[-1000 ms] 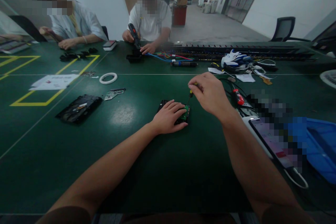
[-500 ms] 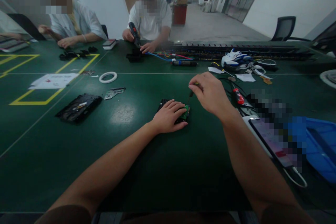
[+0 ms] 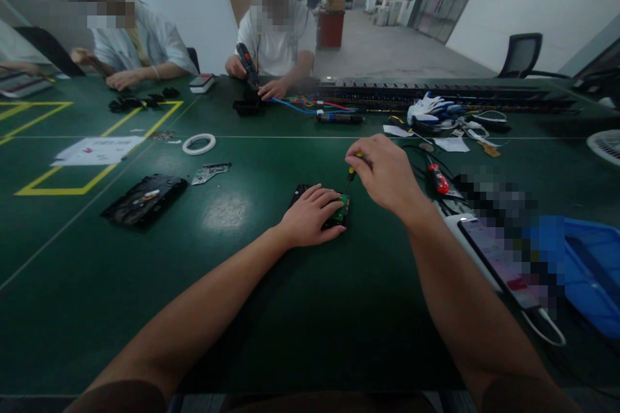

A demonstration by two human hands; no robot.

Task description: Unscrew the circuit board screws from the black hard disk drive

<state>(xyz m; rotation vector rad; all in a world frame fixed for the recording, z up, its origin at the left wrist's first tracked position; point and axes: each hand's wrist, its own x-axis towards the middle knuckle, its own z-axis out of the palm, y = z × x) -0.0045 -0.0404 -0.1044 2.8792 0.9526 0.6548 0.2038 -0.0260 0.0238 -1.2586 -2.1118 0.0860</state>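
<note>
A black device with a green circuit board [image 3: 345,208] lies on the green table [image 3: 271,310], largely covered by my left hand [image 3: 314,214]. That hand rests flat on it with the fingers spread. My right hand [image 3: 382,171] is pinched round a small yellow and black screwdriver [image 3: 351,172]. The driver's thin shaft points down at the board's far right corner; whether its tip touches a screw is too small to tell.
To the left lie a black drive casing [image 3: 145,200], a loose circuit board [image 3: 210,173] and a white ring [image 3: 198,144]. A red screwdriver [image 3: 438,179], a phone [image 3: 498,261] and a blue tray [image 3: 586,271] lie right. Two people sit across the table.
The screwdriver has turned in my right fingers, and more of its yellow handle shows. My right hand has shifted very slightly left. My left hand stays on the device.
</note>
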